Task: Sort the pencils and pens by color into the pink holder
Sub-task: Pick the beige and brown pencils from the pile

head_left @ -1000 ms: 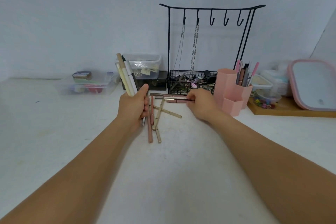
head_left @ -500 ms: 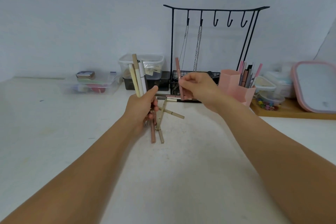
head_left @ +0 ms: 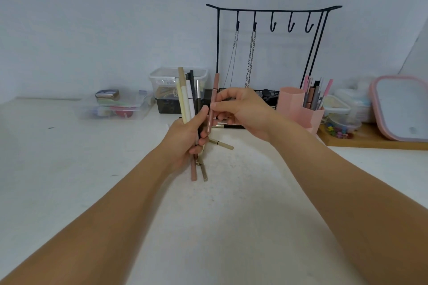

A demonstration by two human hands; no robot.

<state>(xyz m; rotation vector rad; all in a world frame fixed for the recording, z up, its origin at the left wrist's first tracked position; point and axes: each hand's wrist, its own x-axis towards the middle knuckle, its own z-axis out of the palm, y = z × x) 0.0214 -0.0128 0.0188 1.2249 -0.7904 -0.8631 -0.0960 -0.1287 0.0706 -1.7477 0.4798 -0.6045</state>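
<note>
Pinched upright in my right hand (head_left: pixel 240 111), pink pencil (head_left: pixel 213 102); left hand (head_left: pixel 185 139) fisted around pale pens (head_left: pixel 185 97), left of pink holder (head_left: pixel 298 109).

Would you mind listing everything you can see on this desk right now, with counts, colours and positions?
pink holder: one, pink, right of centre, pens standing in its rear compartment
pink pencil: one, dusty pink, upright in the right hand
bundle of pens: several, cream, white and black, upright in the left hand
loose pencils: a few, gold and pink, on the table under the hands
hook stand: one, black, at the back, two chains hanging
clear boxes: two, back left
mirror: one, pink-framed, far right
wooden tray: one, right
table: one, white
left hand: one, centre
right hand: one, centre
</note>
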